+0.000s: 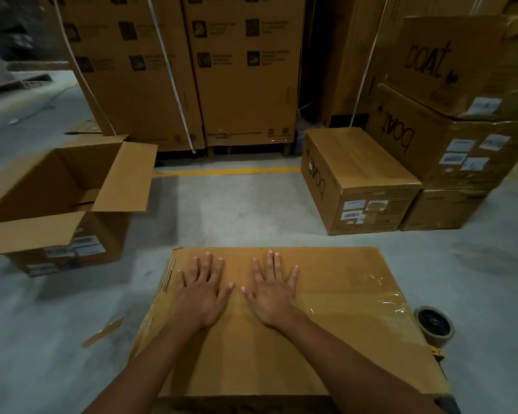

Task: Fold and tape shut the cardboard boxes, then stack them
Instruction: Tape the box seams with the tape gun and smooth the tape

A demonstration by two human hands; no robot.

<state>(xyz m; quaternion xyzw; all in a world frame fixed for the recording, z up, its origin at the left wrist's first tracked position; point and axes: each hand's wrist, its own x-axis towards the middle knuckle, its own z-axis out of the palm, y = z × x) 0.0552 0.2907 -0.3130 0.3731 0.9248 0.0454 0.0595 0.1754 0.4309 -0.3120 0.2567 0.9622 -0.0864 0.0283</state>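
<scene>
Here, presses the left hand (202,297) flat on top of the box (281,354), fingers straight and spread, gripping nothing. Lays the right hand (274,297) just beside it in the same way, released and splayed, thumbs near each other yet apart. Leans over that box from its near side, with it sitting closed on the floor (237,210), top flaps down and clear tape (380,297) glinting across the right part of the lid. Has a roll (434,325) of brown tape on the floor at the box's right edge, touching or just beside it; cannot tell which. Faces an open box (57,186) at the left, flaps up and turned outward, well apart from both hands. Faces a closed small box (359,180) at the right, next to a stack (449,144) of larger ones marked "boat". Looks toward tall cartons (192,70) at the back, beyond a yellow line (228,171). Sees a scrap (102,333) of cardboard lying on the floor left of the box.
</scene>
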